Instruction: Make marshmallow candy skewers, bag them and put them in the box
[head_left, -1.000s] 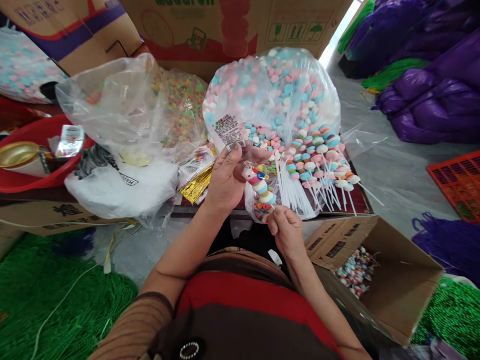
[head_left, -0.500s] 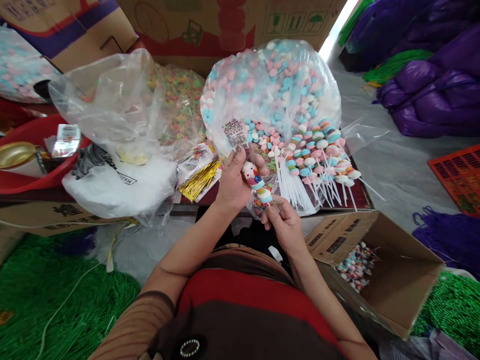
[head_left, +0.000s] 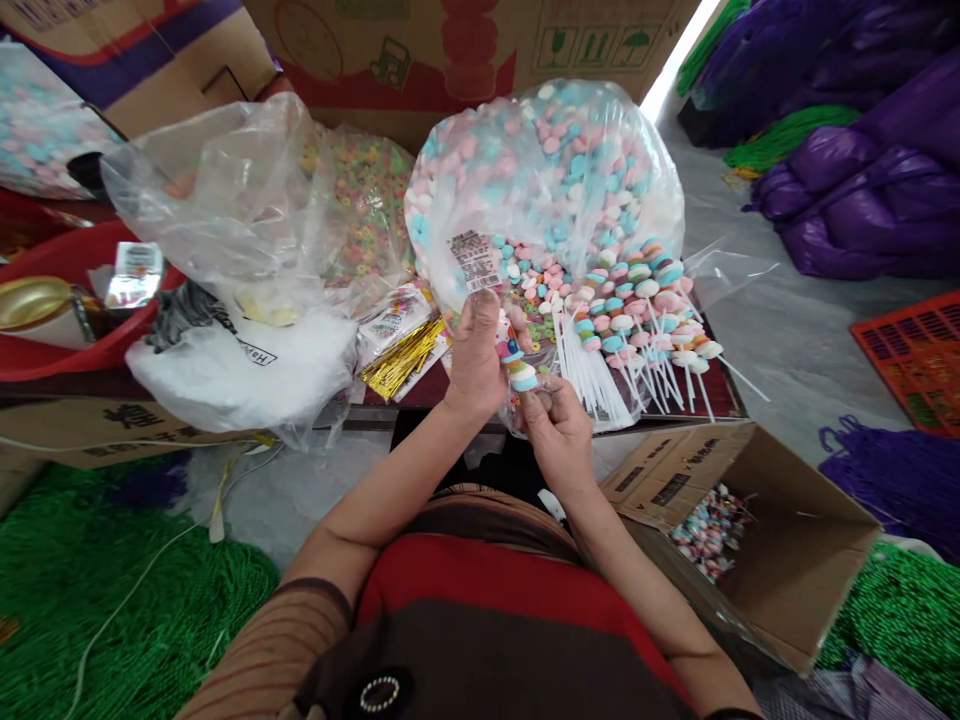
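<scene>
Dark red table edges my work: just over its near side my right hand pinches the bottom of a candy skewer, while my left hand closes round its upper part. Compared with a second ago, my hands sit closer together and less candy shows between them. Beyond lie white sticks, then a bulging clear bag of pastel candies.

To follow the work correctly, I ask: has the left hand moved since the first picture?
Yes: the left hand has moved rightward, away from the gold strips.
</scene>
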